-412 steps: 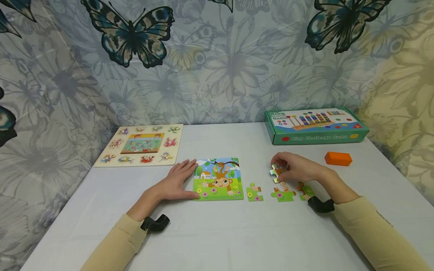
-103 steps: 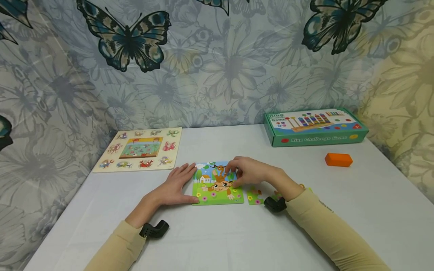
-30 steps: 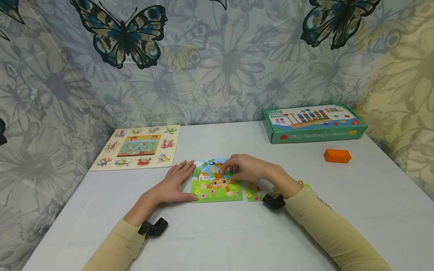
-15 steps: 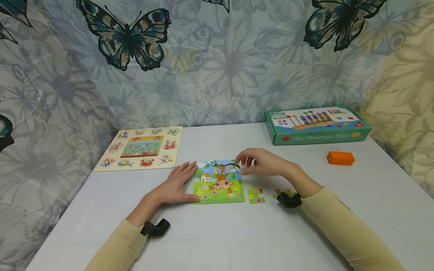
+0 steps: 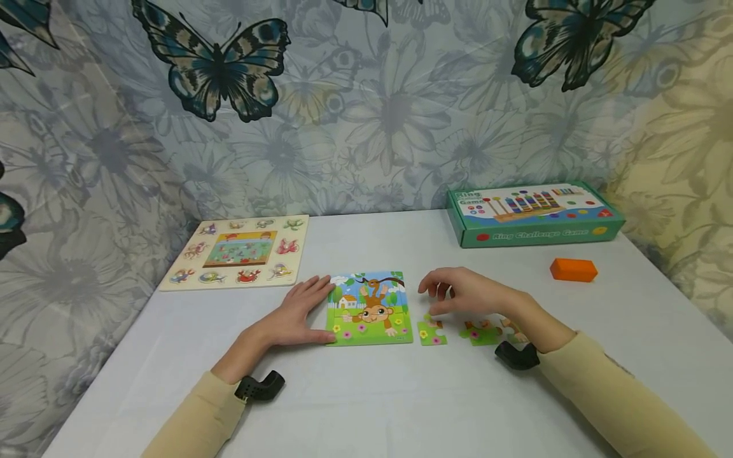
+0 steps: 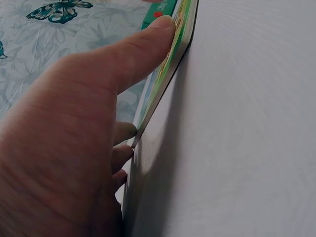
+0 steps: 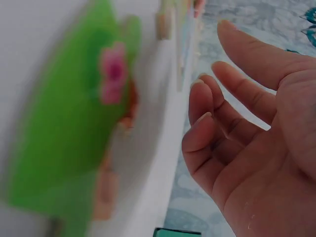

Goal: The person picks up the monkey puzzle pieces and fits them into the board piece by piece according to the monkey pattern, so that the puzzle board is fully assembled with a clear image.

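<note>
My left hand (image 5: 294,313) rests against the left edge of a square monkey jigsaw puzzle (image 5: 371,312), its fingers spread and the thumb on the near left corner. In the left wrist view, the thumb lies along the puzzle board's rim (image 6: 170,64). My right hand (image 5: 469,291) hovers right of the board, fingers loosely bent, holding nothing. Below its fingertips lies a green puzzle piece (image 5: 432,333). Farther right are a second green puzzle piece (image 5: 483,334) and a third puzzle piece (image 5: 513,331), partly hidden by the right wrist. A blurred green piece (image 7: 74,133) fills the right wrist view's left side.
A cream board with sea animal pictures (image 5: 292,273) lies at the back left. At the back right stands a green Ring Challenge Game box (image 5: 532,238), with an orange block (image 5: 574,270) in front of it. A white cloth (image 5: 366,401) covers the table.
My right hand held a puzzle piece 13.7 seconds ago, then worked over the board's upper right. It has since moved off rightward, empty, toward the loose pieces. My left hand stayed put.
</note>
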{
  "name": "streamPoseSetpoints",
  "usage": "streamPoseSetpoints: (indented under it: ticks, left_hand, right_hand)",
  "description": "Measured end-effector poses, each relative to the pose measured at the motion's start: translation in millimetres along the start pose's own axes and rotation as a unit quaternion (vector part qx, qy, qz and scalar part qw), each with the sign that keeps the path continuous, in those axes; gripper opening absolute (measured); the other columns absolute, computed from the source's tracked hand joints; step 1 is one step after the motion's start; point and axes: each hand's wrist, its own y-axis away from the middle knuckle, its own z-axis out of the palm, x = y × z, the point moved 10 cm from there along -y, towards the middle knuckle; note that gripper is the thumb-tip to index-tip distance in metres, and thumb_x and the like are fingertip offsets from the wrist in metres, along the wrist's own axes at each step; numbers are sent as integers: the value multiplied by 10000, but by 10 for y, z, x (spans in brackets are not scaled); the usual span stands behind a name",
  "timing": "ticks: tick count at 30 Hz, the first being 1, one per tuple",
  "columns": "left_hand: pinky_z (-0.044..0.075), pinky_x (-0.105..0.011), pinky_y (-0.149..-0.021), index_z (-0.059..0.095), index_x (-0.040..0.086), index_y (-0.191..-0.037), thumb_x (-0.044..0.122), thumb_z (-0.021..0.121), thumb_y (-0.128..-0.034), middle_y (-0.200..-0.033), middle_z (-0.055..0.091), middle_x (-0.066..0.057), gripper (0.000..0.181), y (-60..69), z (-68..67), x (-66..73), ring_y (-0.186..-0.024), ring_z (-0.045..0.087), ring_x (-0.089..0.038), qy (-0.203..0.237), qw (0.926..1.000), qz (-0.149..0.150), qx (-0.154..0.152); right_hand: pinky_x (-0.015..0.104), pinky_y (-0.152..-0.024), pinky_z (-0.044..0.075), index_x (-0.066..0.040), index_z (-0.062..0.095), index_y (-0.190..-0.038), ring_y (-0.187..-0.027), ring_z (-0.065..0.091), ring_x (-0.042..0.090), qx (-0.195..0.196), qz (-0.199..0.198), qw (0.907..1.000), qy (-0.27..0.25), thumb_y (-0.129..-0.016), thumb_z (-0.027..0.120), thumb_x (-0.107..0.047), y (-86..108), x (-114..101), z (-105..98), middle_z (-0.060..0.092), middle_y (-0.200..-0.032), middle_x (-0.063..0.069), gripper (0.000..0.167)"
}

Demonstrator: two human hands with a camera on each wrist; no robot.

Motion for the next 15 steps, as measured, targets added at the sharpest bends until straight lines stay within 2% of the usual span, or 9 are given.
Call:
streamPoseSetpoints:
  ticks: [7, 15]
  left_hand:
    - [57, -552, -1195, 326, 27, -1577, 533, 791, -803, -1654, 222, -130, 1035, 6, 6, -2, -1523, 115, -338, -84, 9999, 47, 44]
    - [70, -560, -1193, 332, 16, -1572, 536, 801, -795, -1648, 232, -148, 1045, 11, -9, 15, -1516, 135, -356, -151, 9999, 8, 69]
  right_hand:
    - [284, -753, 495, -102, 676, -1116, -860, 559, 182, -211, 168, 9996, 93, -879, 815, -256, 76, 49, 147, 614, -931, -23, 314]
    - [292, -769, 482, -93, 672, -1107, -864, 520, 162, -236, 202, 9985, 444, -848, 838, -332, 80, 11, 210, 576, -924, -44, 389]
